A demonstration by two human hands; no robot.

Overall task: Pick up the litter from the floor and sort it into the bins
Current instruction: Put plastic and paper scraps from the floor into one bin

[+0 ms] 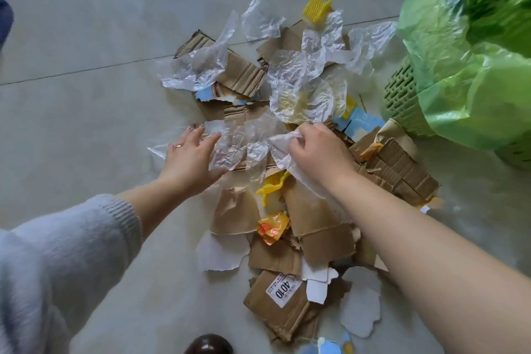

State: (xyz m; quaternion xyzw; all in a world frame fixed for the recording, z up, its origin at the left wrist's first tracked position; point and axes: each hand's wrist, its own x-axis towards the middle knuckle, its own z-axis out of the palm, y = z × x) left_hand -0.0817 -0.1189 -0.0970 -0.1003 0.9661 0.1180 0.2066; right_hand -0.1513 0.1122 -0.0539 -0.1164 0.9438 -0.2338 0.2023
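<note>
Litter (275, 169) lies heaped mid-floor (86, 72), well in from its edges. The right hand (319, 152) pinches a clear plastic scrap (283, 149); the left hand (191, 155) spreads released fingers over another film (232, 138). Gathering films together before lifting toward the green-lined bin (402, 95) would probably suit. A cardboard label (283, 290) reads "4010".

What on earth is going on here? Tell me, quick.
A person is clearing a heap of torn cardboard, clear plastic film and yellow scraps off the tiled floor. The right hand has bunched up a piece of clear film; the left hand lies spread on another sheet. A green basket with a green bag stands at the right. Most of the litter is still on the floor.
</note>
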